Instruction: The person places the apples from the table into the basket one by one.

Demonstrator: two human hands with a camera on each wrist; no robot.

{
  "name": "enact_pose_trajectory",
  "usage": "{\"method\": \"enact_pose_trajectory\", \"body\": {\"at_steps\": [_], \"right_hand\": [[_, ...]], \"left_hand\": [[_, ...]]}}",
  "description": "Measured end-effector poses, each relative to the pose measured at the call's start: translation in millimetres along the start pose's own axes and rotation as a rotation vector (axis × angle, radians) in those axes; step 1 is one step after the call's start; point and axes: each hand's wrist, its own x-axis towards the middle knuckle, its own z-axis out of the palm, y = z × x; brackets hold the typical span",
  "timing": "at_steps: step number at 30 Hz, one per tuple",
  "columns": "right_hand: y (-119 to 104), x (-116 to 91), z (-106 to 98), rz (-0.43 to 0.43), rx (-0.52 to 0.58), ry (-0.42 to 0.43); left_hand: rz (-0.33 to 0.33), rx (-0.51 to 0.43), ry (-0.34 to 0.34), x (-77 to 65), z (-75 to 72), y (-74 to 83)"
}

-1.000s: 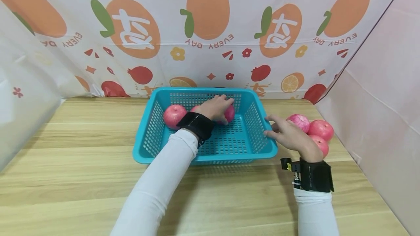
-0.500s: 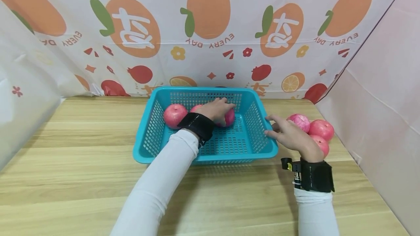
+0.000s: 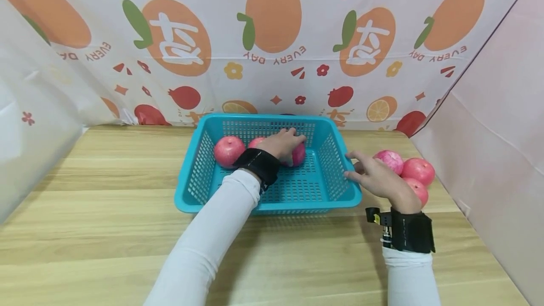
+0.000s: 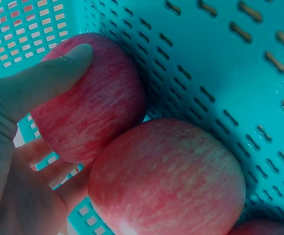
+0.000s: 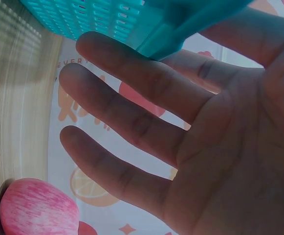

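My left hand [image 3: 281, 143] reaches into a blue-green plastic basket [image 3: 306, 207] and holds a dark red apple [image 3: 299, 156] near the back wall. In the left wrist view the thumb lies across that apple, with fingers round its far side. A second apple [image 4: 171, 181] touches it there, and the edge of another apple [image 4: 261, 227] shows at the bottom. In the head view a pink-red apple [image 3: 229, 151] sits at the basket's left, and one behind the wrist is mostly hidden. Spread, nearly straight fingers of my right hand [image 3: 377, 174] touch the basket's right rim.
Outside the basket, beside my right hand, a pale pink apple [image 3: 390, 160] and two redder apples [image 3: 418, 170] are clustered on the wooden table [image 3: 106, 230]. A fruit-printed sheet [image 3: 274, 13] stands behind the basket, with a plain pale wall [image 3: 497, 107] at the right.
Both hands, the basket and the apples keep their places. Only the head view has shifted very slightly.
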Motion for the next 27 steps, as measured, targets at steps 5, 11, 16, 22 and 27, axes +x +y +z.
{"method": "enact_pose_trajectory", "body": {"at_steps": [5, 11, 16, 22, 27], "right_hand": [[1.2, -0.1, 1.0, 0.002, 0.022, -0.005], [1.5, -1.1, 0.8, -0.008, 0.039, -0.001], [0.6, -1.5, -0.6, -0.010, 0.029, 0.003], [-0.4, -1.2, 0.0, -0.009, 0.024, 0.002], [-0.7, -2.1, 0.1, -0.001, 0.021, -0.004]], "left_hand": [[0.001, 0.029, -0.001, -0.1, 1.7, 1.4], [0.004, 0.050, -0.005, 1.1, 2.9, 3.4], [-0.001, 0.050, -0.003, 2.1, 3.3, 3.5], [-0.002, 0.053, 0.007, 2.0, 5.5, 3.3], [-0.005, 0.040, -0.001, -0.5, 1.9, 3.5]]}}
